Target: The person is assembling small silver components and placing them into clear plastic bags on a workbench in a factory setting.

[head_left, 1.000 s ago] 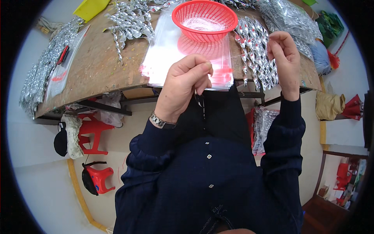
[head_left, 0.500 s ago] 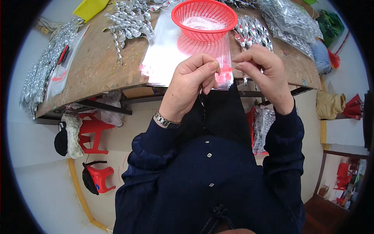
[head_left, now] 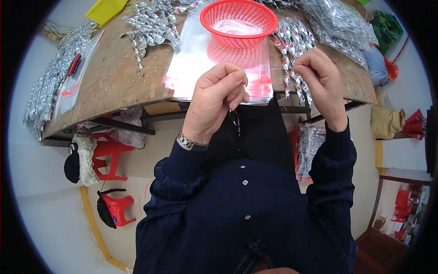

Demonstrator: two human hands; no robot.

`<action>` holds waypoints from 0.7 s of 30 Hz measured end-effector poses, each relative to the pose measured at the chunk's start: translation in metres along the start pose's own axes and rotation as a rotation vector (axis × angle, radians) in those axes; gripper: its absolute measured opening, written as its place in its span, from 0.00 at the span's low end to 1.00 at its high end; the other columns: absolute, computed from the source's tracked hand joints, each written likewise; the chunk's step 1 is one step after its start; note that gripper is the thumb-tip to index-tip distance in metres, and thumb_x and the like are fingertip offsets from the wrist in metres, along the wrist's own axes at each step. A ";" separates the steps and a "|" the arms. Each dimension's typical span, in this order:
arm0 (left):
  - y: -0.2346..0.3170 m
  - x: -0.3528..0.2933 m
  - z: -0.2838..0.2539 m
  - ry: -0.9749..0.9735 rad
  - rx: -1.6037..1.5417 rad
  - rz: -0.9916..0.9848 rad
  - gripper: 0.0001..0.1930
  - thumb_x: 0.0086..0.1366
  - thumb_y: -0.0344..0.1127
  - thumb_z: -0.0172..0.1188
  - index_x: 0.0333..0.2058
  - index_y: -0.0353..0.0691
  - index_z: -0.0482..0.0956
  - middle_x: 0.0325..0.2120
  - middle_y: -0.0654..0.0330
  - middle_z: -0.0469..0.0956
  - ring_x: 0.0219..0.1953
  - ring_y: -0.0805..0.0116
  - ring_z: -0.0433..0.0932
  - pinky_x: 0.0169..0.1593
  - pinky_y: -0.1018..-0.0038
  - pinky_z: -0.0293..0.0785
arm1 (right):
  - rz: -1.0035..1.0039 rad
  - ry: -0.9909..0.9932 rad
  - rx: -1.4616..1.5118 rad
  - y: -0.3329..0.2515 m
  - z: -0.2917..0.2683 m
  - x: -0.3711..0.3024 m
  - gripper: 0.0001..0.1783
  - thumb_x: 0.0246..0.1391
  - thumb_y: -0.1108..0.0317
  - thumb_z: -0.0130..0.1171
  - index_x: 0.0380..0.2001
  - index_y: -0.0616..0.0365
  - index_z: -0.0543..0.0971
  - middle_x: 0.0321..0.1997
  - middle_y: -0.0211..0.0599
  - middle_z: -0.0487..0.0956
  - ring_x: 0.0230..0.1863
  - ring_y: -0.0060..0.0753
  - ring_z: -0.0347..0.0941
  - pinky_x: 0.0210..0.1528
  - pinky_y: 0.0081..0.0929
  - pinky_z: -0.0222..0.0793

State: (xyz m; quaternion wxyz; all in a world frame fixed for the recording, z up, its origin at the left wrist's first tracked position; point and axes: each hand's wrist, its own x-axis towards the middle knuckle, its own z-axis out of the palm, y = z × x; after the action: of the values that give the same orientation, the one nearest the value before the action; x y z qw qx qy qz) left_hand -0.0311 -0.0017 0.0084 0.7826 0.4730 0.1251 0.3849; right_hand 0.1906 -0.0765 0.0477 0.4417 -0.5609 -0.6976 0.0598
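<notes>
A thin, pale thread (head_left: pixel 276 69) runs taut between my two hands over the near edge of the table. My left hand (head_left: pixel 214 98) is closed, thumb and forefinger pinching one end. A dark, shiny twisted strip (head_left: pixel 235 118) hangs below its lower fingers, mostly hidden by the hand. My right hand (head_left: pixel 321 82) pinches the thread's other end between thumb and forefinger. Beyond them, a red plastic basket (head_left: pixel 238 39) holds a heap of fine pale strands (head_left: pixel 237 26). It stands on a stack of clear plastic bags (head_left: pixel 189 68).
Silver twisted strips (head_left: pixel 153 27) lie behind the stack, with more strips (head_left: pixel 294 41) right of the basket. Bagged silver strips (head_left: pixel 340 27) are piled at the far right. A red-handled cutter (head_left: pixel 73 65) and silver tinsel (head_left: pixel 54 84) lie at left. Red stools (head_left: pixel 119 209) stand below.
My hands have drawn apart, the left one leftward and the right one rightward. The thread between them now shows as a longer, straight line.
</notes>
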 end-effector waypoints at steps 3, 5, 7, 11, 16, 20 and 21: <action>0.000 -0.001 0.002 -0.016 -0.023 0.004 0.06 0.67 0.32 0.50 0.31 0.37 0.71 0.16 0.70 0.59 0.16 0.79 0.60 0.34 0.76 0.69 | -0.063 0.027 -0.029 -0.001 0.002 0.000 0.02 0.50 0.79 0.54 0.25 0.65 0.73 0.26 0.33 0.69 0.28 0.26 0.66 0.31 0.21 0.60; 0.001 -0.002 0.001 -0.019 -0.032 0.007 0.06 0.67 0.32 0.50 0.31 0.37 0.71 0.15 0.70 0.59 0.16 0.79 0.60 0.34 0.76 0.69 | -0.091 0.067 -0.053 0.001 0.001 -0.001 0.02 0.49 0.78 0.56 0.25 0.64 0.73 0.25 0.35 0.70 0.26 0.28 0.67 0.29 0.23 0.61; 0.002 -0.004 -0.003 0.027 -0.128 0.049 0.06 0.66 0.30 0.51 0.32 0.34 0.74 0.17 0.67 0.65 0.16 0.80 0.62 0.32 0.77 0.71 | -0.055 0.150 -0.124 0.012 -0.005 -0.002 0.02 0.49 0.79 0.56 0.25 0.64 0.73 0.25 0.35 0.70 0.26 0.28 0.67 0.28 0.23 0.61; -0.001 -0.005 -0.006 -0.021 -0.105 0.042 0.06 0.66 0.30 0.51 0.33 0.34 0.74 0.18 0.67 0.66 0.16 0.80 0.62 0.32 0.77 0.71 | -0.035 0.228 -0.161 0.021 -0.009 -0.007 0.02 0.48 0.79 0.56 0.25 0.65 0.73 0.25 0.35 0.70 0.26 0.28 0.66 0.28 0.22 0.60; -0.018 -0.007 -0.003 -0.094 0.123 -0.087 0.05 0.65 0.29 0.51 0.33 0.34 0.74 0.22 0.65 0.71 0.24 0.77 0.70 0.35 0.79 0.70 | -0.037 0.205 -0.068 -0.003 -0.004 -0.009 0.02 0.48 0.80 0.55 0.25 0.65 0.73 0.25 0.36 0.70 0.27 0.30 0.66 0.29 0.24 0.61; -0.045 -0.013 -0.005 -0.208 0.173 -0.113 0.04 0.65 0.28 0.50 0.35 0.34 0.72 0.27 0.61 0.73 0.30 0.73 0.73 0.38 0.78 0.70 | 0.003 0.234 0.033 -0.007 0.001 -0.015 0.00 0.48 0.80 0.53 0.25 0.65 0.73 0.27 0.36 0.71 0.30 0.31 0.68 0.33 0.23 0.62; -0.049 -0.015 -0.005 -0.190 0.129 -0.134 0.04 0.65 0.28 0.50 0.35 0.34 0.72 0.28 0.61 0.73 0.31 0.73 0.73 0.38 0.78 0.70 | 0.024 0.199 0.062 -0.002 0.002 -0.019 0.02 0.54 0.79 0.50 0.28 0.64 0.72 0.31 0.29 0.71 0.31 0.18 0.65 0.33 0.16 0.60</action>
State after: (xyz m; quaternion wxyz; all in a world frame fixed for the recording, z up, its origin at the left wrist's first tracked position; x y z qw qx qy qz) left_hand -0.0205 -0.0220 -0.0375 0.7827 0.5474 0.1061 0.2764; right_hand 0.1878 -0.0927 0.0370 0.5254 -0.5584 -0.6412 0.0307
